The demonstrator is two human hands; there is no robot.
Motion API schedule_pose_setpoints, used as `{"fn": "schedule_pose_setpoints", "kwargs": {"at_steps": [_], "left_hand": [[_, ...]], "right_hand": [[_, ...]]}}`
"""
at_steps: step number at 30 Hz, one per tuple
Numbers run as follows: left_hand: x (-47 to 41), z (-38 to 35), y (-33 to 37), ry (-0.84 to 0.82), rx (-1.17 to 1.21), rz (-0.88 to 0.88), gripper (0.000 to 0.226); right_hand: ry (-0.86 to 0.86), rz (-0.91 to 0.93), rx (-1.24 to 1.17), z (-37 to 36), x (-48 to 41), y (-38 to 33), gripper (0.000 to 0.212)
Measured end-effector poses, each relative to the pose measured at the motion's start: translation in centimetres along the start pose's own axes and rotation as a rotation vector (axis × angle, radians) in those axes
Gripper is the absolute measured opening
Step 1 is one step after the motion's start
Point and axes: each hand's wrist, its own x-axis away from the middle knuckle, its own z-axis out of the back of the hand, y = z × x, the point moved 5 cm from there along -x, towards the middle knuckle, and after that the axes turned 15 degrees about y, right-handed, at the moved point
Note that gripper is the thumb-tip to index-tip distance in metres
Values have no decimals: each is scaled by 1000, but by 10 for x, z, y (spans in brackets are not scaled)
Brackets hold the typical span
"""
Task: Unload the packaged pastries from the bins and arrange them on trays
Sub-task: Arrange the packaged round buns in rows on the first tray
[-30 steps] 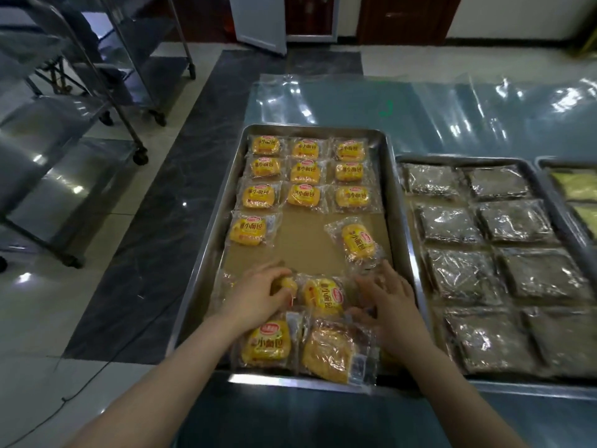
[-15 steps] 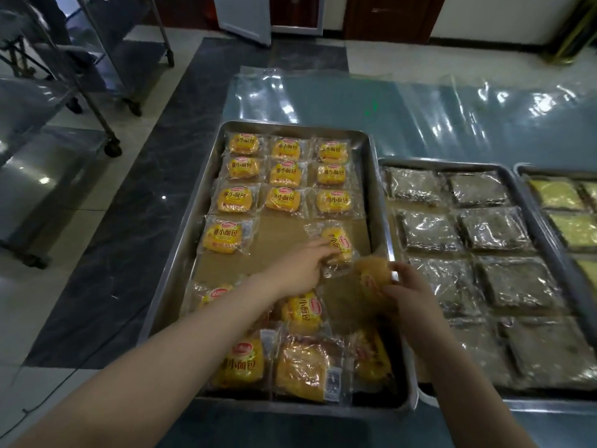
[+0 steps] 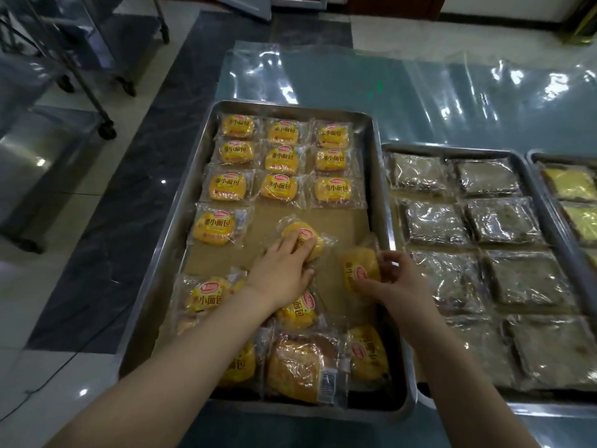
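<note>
Packaged pastries (image 3: 278, 158): the head view is showing yellow packs lying in rows of three beyond both hands, inside the steel tray (image 3: 171, 253)
Left hand (image 3: 280, 270): its fingers are lying nearly flat on top of the centre pack (image 3: 302, 234), pressing it to the brown liner, with nothing clasped
Right hand (image 3: 399, 284): its thumb and fingertips are pinching the tilted pack (image 3: 357, 268), which is standing on edge just right of the left hand, near the tray's right wall
Loose packs (image 3: 300, 363): lying jumbled under and behind both wrists, some overlapping
Single pack (image 3: 214, 227): lying flat, left of the left hand, alone in the fourth row
Second tray (image 3: 452, 147): sitting just right of the right hand, holding dark wrapped squares (image 3: 436, 223)
Third tray (image 3: 542, 155): showing partly further right, carrying greenish-yellow slabs (image 3: 570, 184)
</note>
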Motion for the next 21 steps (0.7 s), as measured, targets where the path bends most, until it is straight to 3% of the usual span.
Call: {"fn": "schedule_pose_setpoints", "kwargs": {"at_steps": [3,7,11,13,17,21], "left_hand": [[3,5,-13,-13,60,108,64],[3,11,-21,-19,75,153,62],[9,11,-24,-2,19,142,68],[13,10,-25,5,-7,129,73],[17,11,-23,15,-59,116,73],[16,14,-25,10,-40,107,72]], "right_hand": [[-42,88,161,-9,-14,-9,43],[-106,336,559,-27,-28,-37,32],[133,763,970,-36,-23,-51,55],[177,921,1029,-40,-16,-47,63],[-61,820,1041,-57,-21,-19,64],[-241,906,1088,-76,-32,-10,71]]}}
